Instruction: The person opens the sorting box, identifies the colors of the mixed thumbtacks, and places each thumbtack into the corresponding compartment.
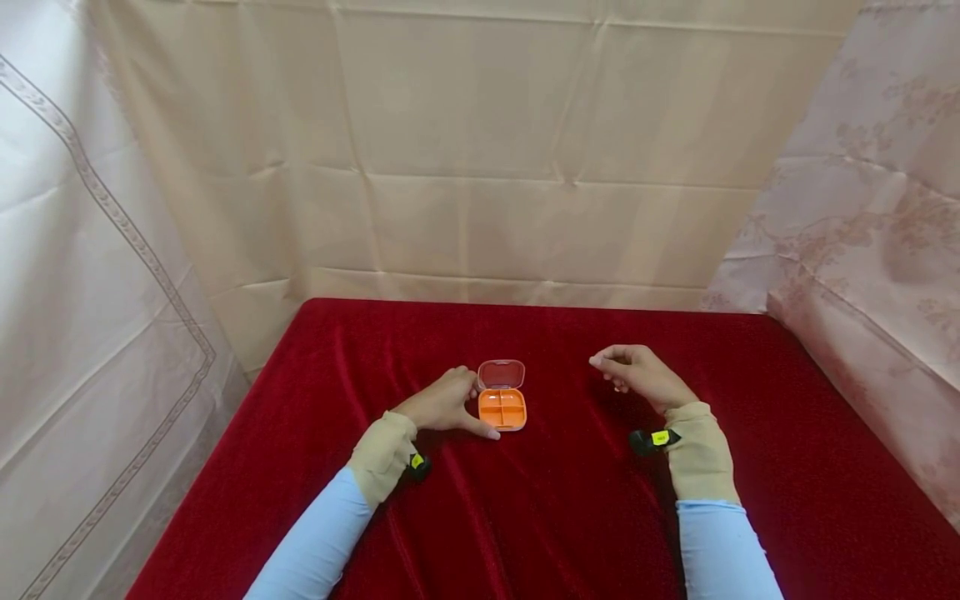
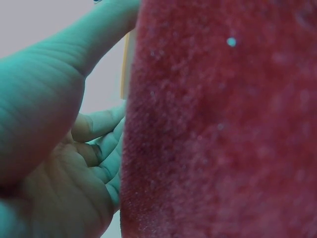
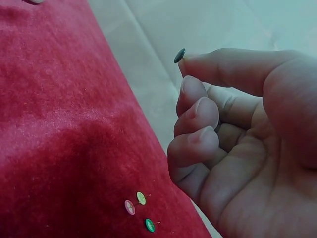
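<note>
An orange pill box (image 1: 502,410) with several compartments lies on the red cloth, its clear lid (image 1: 502,374) raised at the back. My left hand (image 1: 447,404) holds it from the left, thumb along the front edge and fingers by the hinge. Only a sliver of the box shows past the thumb in the left wrist view. To the right, above the cloth, my right hand (image 1: 637,373) pinches a dark thumbtack (image 3: 180,55) between thumb and index finger. Below that hand lie a pink thumbtack (image 3: 130,207), a yellow-green thumbtack (image 3: 141,198) and a green thumbtack (image 3: 150,225).
Red velvet cloth (image 1: 570,517) covers the table, with soft folds running toward the front. A beige curtain (image 1: 465,167) hangs behind the table's far edge. Pale patterned curtains stand at the left and right sides.
</note>
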